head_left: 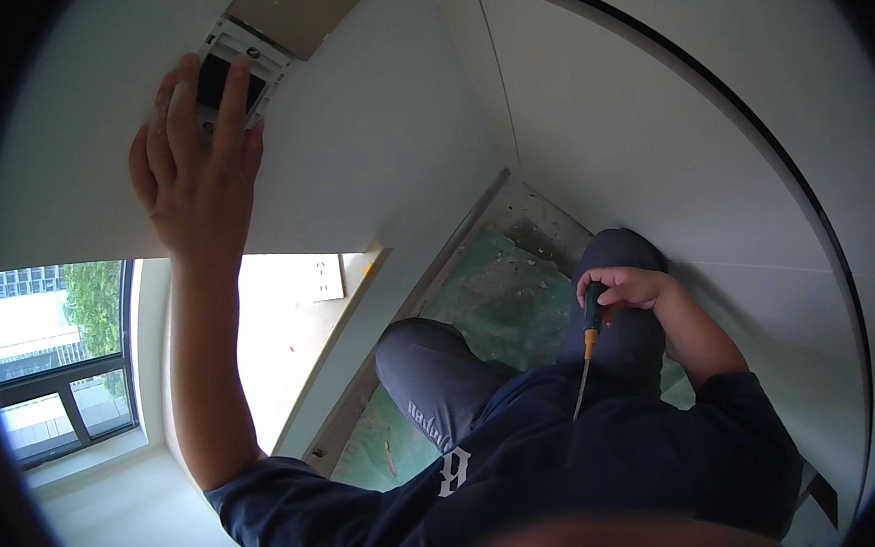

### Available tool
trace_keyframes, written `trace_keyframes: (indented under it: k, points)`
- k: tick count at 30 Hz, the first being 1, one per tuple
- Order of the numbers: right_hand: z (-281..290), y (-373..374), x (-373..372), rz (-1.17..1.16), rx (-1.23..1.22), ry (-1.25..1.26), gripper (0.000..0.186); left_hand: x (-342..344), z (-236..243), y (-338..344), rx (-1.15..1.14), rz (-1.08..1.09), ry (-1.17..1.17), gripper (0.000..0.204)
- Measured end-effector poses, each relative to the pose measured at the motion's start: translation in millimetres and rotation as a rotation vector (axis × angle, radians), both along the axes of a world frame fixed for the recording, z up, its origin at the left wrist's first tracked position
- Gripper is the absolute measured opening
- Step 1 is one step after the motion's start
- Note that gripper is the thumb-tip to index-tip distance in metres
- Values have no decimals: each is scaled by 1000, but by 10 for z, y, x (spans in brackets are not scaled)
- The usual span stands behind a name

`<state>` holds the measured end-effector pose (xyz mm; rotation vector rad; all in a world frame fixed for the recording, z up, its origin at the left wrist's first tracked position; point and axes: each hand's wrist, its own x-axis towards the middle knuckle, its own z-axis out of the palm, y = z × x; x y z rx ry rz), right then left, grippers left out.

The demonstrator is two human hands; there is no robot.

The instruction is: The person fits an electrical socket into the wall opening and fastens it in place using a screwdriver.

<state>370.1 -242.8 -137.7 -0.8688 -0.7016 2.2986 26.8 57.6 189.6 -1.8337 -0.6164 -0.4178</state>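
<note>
Reaching up to the wall (380,147), the left hand (202,193) lies over a wall fitting (213,79) with a white frame and a dark middle; its fingers are spread across the front, and whether they grip the frame or only press on it I cannot tell. A beige plate (301,11) sits right beside the fitting. Down by the right knee, the right hand (631,287) has its fingers curled around the green and orange handle of a screwdriver (591,326), whose thin shaft points down toward the dark shirt (570,466).

The fitting looks light and stiff, likely plastic, so its thin rim could crack if forced; the outer frame seems the best hold. The screwdriver should feel rigid and easy to turn, best held by its thick handle.

The wall meets a white panel (639,131) in a corner, and that panel stands close to the right arm. The gap between the knees, above the greenish floor (509,289), seems to offer more room for swinging the shaft.
</note>
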Motion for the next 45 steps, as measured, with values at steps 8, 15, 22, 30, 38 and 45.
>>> trace_keyframes:
  k: [8,15,22,30,38,45]
  points:
    - [-82,-175,170,-301,2,71,33,72,29,8,-92,-30,41,56]
    - [-214,-155,-252,-596,-128,217,34,73,88,48,-156,-64,81,53]
    - [-21,-50,-493,-694,-50,285,42,70,66,75,-147,-89,49,53]
    - [589,484,-519,-877,347,15,51,41,41,91,-158,-96,54,54]
    - [1309,928,-564,-1010,798,-156,47,45,22,82,-169,-70,55,54]
    - [1997,1030,-463,-1087,1435,-985,44,43,-13,92,-157,-67,52,55]
